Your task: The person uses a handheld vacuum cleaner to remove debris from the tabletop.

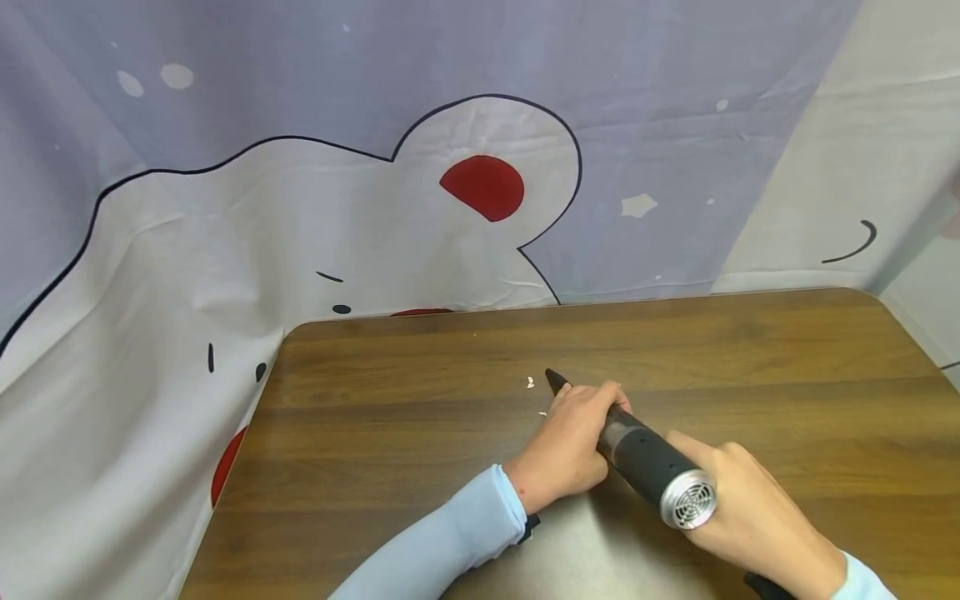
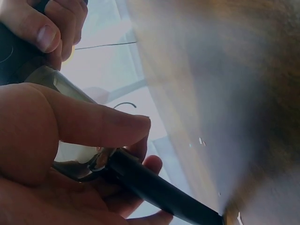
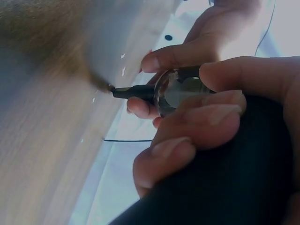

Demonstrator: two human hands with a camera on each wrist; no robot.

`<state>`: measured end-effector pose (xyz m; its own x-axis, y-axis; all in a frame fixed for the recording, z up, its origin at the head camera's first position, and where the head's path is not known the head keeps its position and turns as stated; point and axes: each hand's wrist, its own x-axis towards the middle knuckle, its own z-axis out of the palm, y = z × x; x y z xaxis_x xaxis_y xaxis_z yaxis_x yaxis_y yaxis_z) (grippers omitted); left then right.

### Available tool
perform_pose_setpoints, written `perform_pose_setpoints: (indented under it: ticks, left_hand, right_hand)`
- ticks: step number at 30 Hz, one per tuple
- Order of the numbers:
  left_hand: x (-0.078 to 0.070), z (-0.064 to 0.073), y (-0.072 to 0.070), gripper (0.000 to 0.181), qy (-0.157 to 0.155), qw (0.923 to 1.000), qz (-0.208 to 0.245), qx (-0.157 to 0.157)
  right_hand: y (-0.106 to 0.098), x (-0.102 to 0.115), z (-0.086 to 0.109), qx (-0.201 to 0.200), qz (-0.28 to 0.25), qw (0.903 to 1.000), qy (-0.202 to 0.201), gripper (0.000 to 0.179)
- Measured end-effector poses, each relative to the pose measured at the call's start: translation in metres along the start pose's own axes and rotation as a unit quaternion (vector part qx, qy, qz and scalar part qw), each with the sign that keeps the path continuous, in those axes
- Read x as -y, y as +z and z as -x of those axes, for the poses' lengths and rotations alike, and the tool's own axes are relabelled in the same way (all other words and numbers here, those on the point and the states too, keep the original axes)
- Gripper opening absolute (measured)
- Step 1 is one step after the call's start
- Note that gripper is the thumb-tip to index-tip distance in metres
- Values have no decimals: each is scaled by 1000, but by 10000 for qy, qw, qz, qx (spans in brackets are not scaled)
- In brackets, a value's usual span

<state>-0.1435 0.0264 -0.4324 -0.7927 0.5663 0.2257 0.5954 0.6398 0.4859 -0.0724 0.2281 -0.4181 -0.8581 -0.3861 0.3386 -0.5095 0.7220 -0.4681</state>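
Both hands hold a black handheld vacuum (image 1: pixel 651 463) with a silver vented end, slanted over the wooden table. My left hand (image 1: pixel 568 442) grips its front part, thumb on one side and fingers on the other, around the clear dust cup and the base of the nozzle. Further back, my right hand (image 1: pixel 757 508) wraps round the dark body, its fingers (image 3: pixel 187 122) curled over it in the right wrist view. The narrow black nozzle (image 2: pixel 164 192) reaches down to the tabletop, its tip close to small white scraps (image 1: pixel 530 382). More scraps (image 3: pixel 123 71) lie near the tip in the right wrist view.
The brown wood-grain table (image 1: pixel 405 400) has rounded far corners. Behind it and along its left side hangs a printed curtain (image 1: pixel 315 217) with white, lilac and red shapes, close to the table edge. A pale glare spot shows on the near tabletop.
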Motion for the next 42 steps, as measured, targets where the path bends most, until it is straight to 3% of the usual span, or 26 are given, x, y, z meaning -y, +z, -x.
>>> perform_pose_setpoints:
  ticks: [12,21,30,37,42]
  left_hand:
    - [-10,26,-11,66,-259,9993,-250,106]
    - [-1,23,-12,68,-226,9994,-267,5]
    - [5,19,-12,70,-348,9993,-151,26]
    - [2,22,-12,68,-278,9994,-189,110]
    - [-5,25,-13,67,-100,9995,-306,23]
  right_hand:
    - [-6,12,4,477,-483,9974,-245,49]
    - [1,14,-5,240,-226,9988,-350,47]
    - [5,14,-11,230,-92,9995,-207,44]
    - [2,14,-6,218,-180,9991,-314,47]
    - [-5,20,1,330,-81,9994,-92,48]
